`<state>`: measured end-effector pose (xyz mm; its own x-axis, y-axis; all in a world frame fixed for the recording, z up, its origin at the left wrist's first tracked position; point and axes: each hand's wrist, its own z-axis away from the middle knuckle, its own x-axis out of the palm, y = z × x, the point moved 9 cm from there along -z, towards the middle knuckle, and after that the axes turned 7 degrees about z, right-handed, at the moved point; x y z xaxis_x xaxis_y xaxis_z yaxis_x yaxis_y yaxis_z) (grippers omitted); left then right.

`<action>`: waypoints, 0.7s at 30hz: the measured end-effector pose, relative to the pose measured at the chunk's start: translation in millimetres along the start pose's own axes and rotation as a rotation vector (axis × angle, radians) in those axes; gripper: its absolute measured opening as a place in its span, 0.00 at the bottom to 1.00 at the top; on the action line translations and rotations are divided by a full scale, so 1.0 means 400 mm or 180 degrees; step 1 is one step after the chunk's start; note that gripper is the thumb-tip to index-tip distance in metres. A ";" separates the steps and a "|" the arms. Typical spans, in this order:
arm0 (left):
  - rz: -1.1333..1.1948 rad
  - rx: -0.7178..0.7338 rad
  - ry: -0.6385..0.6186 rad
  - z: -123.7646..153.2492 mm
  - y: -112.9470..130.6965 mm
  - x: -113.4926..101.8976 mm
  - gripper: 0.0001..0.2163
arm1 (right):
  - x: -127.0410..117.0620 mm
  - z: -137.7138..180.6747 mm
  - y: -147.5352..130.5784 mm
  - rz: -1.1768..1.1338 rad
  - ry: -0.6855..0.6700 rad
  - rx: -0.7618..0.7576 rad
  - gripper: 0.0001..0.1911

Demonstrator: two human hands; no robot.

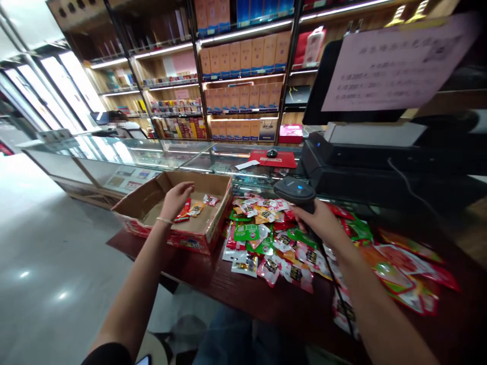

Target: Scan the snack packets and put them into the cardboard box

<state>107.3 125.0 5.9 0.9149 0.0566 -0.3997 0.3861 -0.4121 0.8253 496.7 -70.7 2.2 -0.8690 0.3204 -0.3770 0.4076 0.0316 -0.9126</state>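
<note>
Clearly, the black handheld barcode scanner (pixel 293 188) sits inside the right grip (pixel 318 219), whose fingers are wrapped around its handle; the wide head, with a small blue light, juts out beyond them toward the left, above a heap of small, shiny snack packets (pixel 266 215). A thin black cable (pixel 345 306) hangs from the handle down over the packets. Left of the heap stands an open brown cardboard box with a red printed outside (pixel 194 239). Over it is the left grip (pixel 178 197), fingers loosely curled; whether they have hold of anything I cannot tell. Just beside that grip, a few red, orange and white packets (pixel 196 208) lie on the box's floor. All this rests on a dark reddish-brown table (pixel 243 290), with larger red-and-green packets (pixel 403 268) to the right. Behind runs a glass display case (pixel 163 152).
</note>
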 end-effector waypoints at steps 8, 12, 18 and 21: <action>-0.0462 0.1144 -0.0509 0.110 0.313 0.206 0.14 | -0.086 -0.003 0.009 0.0010 0.0176 0.0054 0.15; -0.0386 0.1535 -0.1008 0.179 0.401 0.410 0.13 | -0.147 -0.004 0.016 0.0001 0.0274 0.0003 0.15; -0.0349 0.1654 -0.1561 0.210 0.409 0.685 0.12 | -0.281 0.012 0.042 0.0023 0.0588 0.0056 0.14; -0.0366 0.1721 -0.1754 0.207 0.424 0.793 0.13 | -0.349 0.030 0.052 -0.0047 0.0770 0.0121 0.14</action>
<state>453.1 -2.1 -14.1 0.6273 -0.2758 -0.7283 0.2344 -0.8250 0.5142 623.1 -125.9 33.9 -0.7804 0.5378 -0.3190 0.3806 0.0038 -0.9247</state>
